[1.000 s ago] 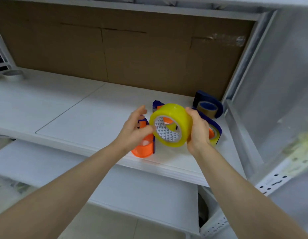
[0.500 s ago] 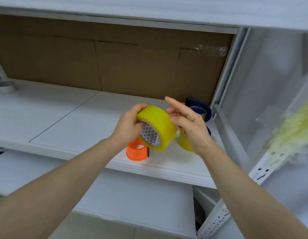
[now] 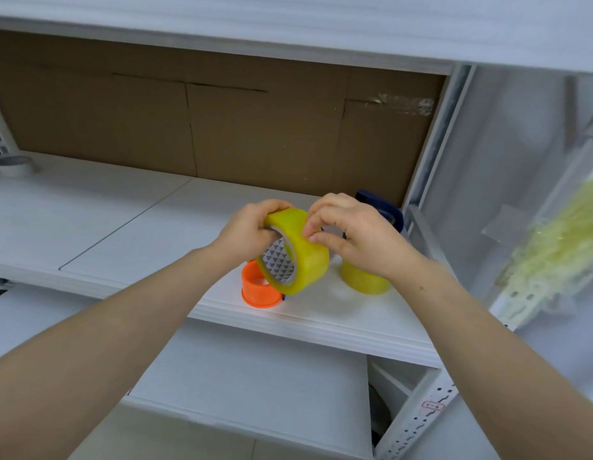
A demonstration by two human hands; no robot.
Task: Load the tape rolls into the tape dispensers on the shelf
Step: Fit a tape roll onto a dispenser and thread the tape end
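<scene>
Left hand (image 3: 252, 227): is gripping the yellow tape roll (image 3: 308, 260) by its upper rim, fingers curling into the core, and is holding it in the air over the front of the shelf (image 3: 122, 220).
Right hand (image 3: 351, 237): is pinching the roll's outer face at about one o'clock, thumb and fingertips closing on it; it is probably hunting for the loose end.
Held roll: is hanging tilted, its triangle-printed core facing the camera, and is not sitting in any dispenser.
Orange dispenser hub (image 3: 258, 290): is standing on the shelf at seven o'clock from the roll, partly behind it, and is looking empty.
Second yellow roll (image 3: 363, 280): is resting on the shelf at four o'clock, under the right wrist; whether a dispenser is carrying it cannot be told.
Blue dispenser (image 3: 393, 214): is showing at two o'clock behind the right hand, mostly hidden.
Progress: loading is looking partway at best; the held roll is waiting to be seated, likely on the orange hub.
</scene>
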